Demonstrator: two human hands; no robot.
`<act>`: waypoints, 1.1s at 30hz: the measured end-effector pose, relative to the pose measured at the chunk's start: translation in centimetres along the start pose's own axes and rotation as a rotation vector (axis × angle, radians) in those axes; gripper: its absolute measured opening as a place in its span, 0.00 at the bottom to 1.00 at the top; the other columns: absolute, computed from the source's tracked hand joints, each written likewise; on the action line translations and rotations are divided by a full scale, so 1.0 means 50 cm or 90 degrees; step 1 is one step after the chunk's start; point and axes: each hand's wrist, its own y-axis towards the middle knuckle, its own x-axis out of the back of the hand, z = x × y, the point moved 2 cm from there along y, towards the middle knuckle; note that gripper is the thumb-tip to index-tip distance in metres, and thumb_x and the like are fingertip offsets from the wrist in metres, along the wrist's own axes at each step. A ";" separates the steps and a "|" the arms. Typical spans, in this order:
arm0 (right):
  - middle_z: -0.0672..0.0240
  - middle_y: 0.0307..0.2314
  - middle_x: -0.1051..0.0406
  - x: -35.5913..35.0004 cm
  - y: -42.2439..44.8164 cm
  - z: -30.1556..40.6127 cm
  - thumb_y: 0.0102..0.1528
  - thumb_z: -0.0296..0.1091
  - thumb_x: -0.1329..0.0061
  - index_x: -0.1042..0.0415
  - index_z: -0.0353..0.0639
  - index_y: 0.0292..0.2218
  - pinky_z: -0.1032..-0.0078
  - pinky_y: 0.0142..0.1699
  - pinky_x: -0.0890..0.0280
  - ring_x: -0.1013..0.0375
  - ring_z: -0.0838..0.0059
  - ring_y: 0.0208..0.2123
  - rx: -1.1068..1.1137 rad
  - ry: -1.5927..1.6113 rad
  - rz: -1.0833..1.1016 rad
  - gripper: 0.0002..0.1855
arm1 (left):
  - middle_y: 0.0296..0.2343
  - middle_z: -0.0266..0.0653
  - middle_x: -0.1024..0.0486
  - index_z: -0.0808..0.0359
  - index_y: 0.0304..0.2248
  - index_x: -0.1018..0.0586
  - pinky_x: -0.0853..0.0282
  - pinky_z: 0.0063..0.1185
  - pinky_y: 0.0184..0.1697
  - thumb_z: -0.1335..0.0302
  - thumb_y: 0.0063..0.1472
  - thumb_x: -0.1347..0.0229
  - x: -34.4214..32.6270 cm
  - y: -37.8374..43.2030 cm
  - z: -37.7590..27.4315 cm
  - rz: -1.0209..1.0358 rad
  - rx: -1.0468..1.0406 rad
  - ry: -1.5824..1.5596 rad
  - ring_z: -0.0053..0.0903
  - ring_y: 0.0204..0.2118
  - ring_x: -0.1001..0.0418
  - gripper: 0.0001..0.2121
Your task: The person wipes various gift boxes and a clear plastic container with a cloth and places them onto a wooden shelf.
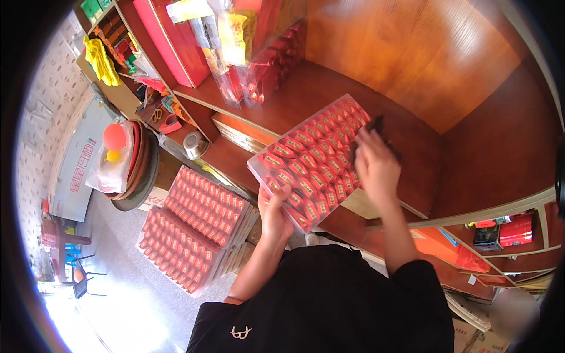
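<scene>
My left hand (276, 214) grips the lower left corner of a clear plastic box (315, 165), which is filled with rows of small red wrapped packets bearing labels. The box is held tilted in front of a brown wooden shelf. A dark cloth (378, 137), blurred, is in my right hand (375, 163), at the box's right edge. Below and to the left, stacks of similar clear boxes of red packets (190, 229) stand above the grey floor.
Clear packages (238, 53) and red boxes stand on the shelf (348, 84) at the upper left. A metal bowl (195, 144) sits on a lower shelf. Round trays (139, 163) lean at the left. A black chair (81, 278) stands farther off.
</scene>
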 end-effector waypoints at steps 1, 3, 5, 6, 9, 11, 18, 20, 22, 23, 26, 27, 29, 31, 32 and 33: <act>0.63 0.48 0.29 0.012 -0.015 0.043 0.53 0.30 0.51 0.25 0.40 0.43 0.63 0.52 0.35 0.31 0.56 0.50 0.029 0.063 -0.002 0.15 | 0.46 0.45 0.30 0.71 0.53 0.39 0.30 0.30 0.51 0.80 0.55 0.46 -0.016 -0.002 -0.001 0.012 -0.016 0.006 0.31 0.47 0.28 0.26; 0.61 0.51 0.32 0.034 -0.034 0.121 0.51 0.28 0.51 0.27 0.39 0.45 0.58 0.55 0.37 0.33 0.54 0.53 0.107 0.153 0.009 0.18 | 0.45 0.42 0.30 0.69 0.53 0.40 0.31 0.28 0.51 0.82 0.53 0.43 -0.042 -0.008 -0.008 0.052 -0.044 0.042 0.29 0.47 0.29 0.29; 0.58 0.53 0.34 0.036 -0.038 0.152 0.53 0.30 0.53 0.29 0.38 0.48 0.55 0.57 0.40 0.36 0.51 0.56 0.163 0.223 0.018 0.20 | 0.46 0.42 0.31 0.68 0.54 0.43 0.33 0.27 0.53 0.83 0.51 0.41 -0.065 -0.013 -0.026 0.102 -0.083 0.101 0.28 0.49 0.30 0.32; 0.58 0.53 0.34 0.041 -0.027 0.160 0.54 0.31 0.54 0.29 0.38 0.49 0.55 0.58 0.42 0.37 0.50 0.56 0.182 0.274 0.007 0.20 | 0.49 0.42 0.34 0.68 0.55 0.44 0.36 0.28 0.55 0.83 0.48 0.40 -0.067 -0.019 -0.028 0.101 -0.115 0.165 0.29 0.52 0.34 0.36; 0.58 0.54 0.35 0.073 0.028 0.177 0.54 0.34 0.56 0.29 0.39 0.50 0.54 0.60 0.45 0.39 0.51 0.58 0.320 0.323 -0.061 0.22 | 0.52 0.44 0.39 0.68 0.58 0.49 0.37 0.29 0.55 0.73 0.45 0.33 -0.081 -0.025 -0.032 0.197 -0.230 0.360 0.31 0.54 0.36 0.45; 0.60 0.47 0.28 0.112 0.070 0.202 0.52 0.37 0.53 0.26 0.41 0.43 0.59 0.56 0.39 0.29 0.59 0.49 0.442 0.343 -0.083 0.18 | 0.51 0.44 0.38 0.67 0.58 0.49 0.39 0.28 0.57 0.76 0.46 0.36 -0.068 -0.023 -0.037 0.251 -0.196 0.397 0.29 0.55 0.37 0.43; 0.65 0.41 0.24 0.121 0.085 0.178 0.48 0.37 0.50 0.23 0.43 0.41 0.67 0.47 0.30 0.24 0.64 0.43 0.493 0.281 -0.070 0.18 | 0.47 0.44 0.35 0.69 0.53 0.43 0.36 0.29 0.54 0.78 0.39 0.34 0.002 0.039 -0.045 0.374 -0.209 0.497 0.29 0.51 0.33 0.41; 0.66 0.40 0.23 0.123 0.102 0.108 0.46 0.36 0.50 0.22 0.45 0.38 0.67 0.45 0.28 0.23 0.65 0.43 0.455 0.204 -0.060 0.16 | 0.46 0.43 0.34 0.70 0.51 0.43 0.36 0.29 0.53 0.81 0.38 0.35 -0.017 0.035 -0.061 0.362 -0.183 0.490 0.27 0.50 0.33 0.40; 0.64 0.35 0.22 0.122 0.125 0.013 0.44 0.29 0.53 0.22 0.42 0.33 0.66 0.43 0.28 0.22 0.62 0.39 0.382 0.156 -0.125 0.13 | 0.45 0.43 0.34 0.70 0.51 0.43 0.36 0.29 0.53 0.82 0.39 0.36 -0.018 0.041 -0.069 0.385 -0.205 0.546 0.27 0.49 0.33 0.38; 0.67 0.35 0.22 0.126 0.138 -0.033 0.43 0.28 0.48 0.22 0.45 0.33 0.68 0.43 0.27 0.22 0.66 0.38 0.345 0.139 -0.143 0.12 | 0.45 0.43 0.34 0.70 0.51 0.43 0.36 0.28 0.53 0.82 0.40 0.37 -0.013 0.042 -0.071 0.389 -0.210 0.550 0.27 0.49 0.33 0.38; 0.66 0.32 0.21 0.135 0.148 -0.090 0.43 0.28 0.49 0.23 0.44 0.30 0.69 0.41 0.27 0.22 0.65 0.37 0.280 0.056 -0.233 0.08 | 0.45 0.43 0.34 0.70 0.52 0.43 0.36 0.28 0.52 0.82 0.41 0.38 -0.025 0.036 -0.069 0.329 -0.174 0.509 0.27 0.48 0.33 0.37; 0.66 0.32 0.22 0.134 0.144 -0.065 0.43 0.28 0.49 0.23 0.44 0.29 0.69 0.41 0.27 0.22 0.65 0.36 0.280 0.016 -0.249 0.08 | 0.45 0.43 0.34 0.70 0.52 0.43 0.35 0.28 0.51 0.82 0.41 0.38 -0.032 0.038 -0.069 0.299 -0.158 0.486 0.26 0.47 0.33 0.37; 0.68 0.29 0.22 0.110 0.131 0.028 0.44 0.29 0.49 0.24 0.43 0.27 0.67 0.37 0.28 0.22 0.63 0.30 0.365 0.216 -0.237 0.05 | 0.46 0.44 0.34 0.70 0.53 0.43 0.35 0.28 0.52 0.79 0.42 0.35 -0.049 0.033 -0.074 0.271 -0.180 0.498 0.27 0.48 0.33 0.39; 0.66 0.34 0.23 0.101 0.091 0.131 0.51 0.39 0.50 0.22 0.45 0.33 0.68 0.41 0.28 0.23 0.64 0.35 0.415 0.272 -0.187 0.11 | 0.46 0.45 0.34 0.70 0.53 0.43 0.36 0.29 0.53 0.75 0.42 0.32 -0.077 0.026 -0.064 0.256 -0.220 0.486 0.28 0.49 0.33 0.41; 0.65 0.39 0.24 0.091 0.069 0.173 0.53 0.41 0.51 0.22 0.46 0.38 0.68 0.45 0.29 0.24 0.65 0.40 0.466 0.286 -0.168 0.14 | 0.47 0.45 0.35 0.69 0.54 0.43 0.37 0.29 0.54 0.72 0.41 0.31 -0.055 0.028 -0.064 0.275 -0.263 0.495 0.29 0.50 0.34 0.43; 0.67 0.42 0.25 0.092 0.062 0.210 0.53 0.44 0.50 0.22 0.48 0.41 0.68 0.48 0.30 0.25 0.66 0.44 0.496 0.309 -0.135 0.16 | 0.48 0.45 0.36 0.69 0.54 0.43 0.38 0.30 0.56 0.68 0.40 0.29 -0.026 0.025 -0.071 0.283 -0.312 0.508 0.29 0.51 0.35 0.44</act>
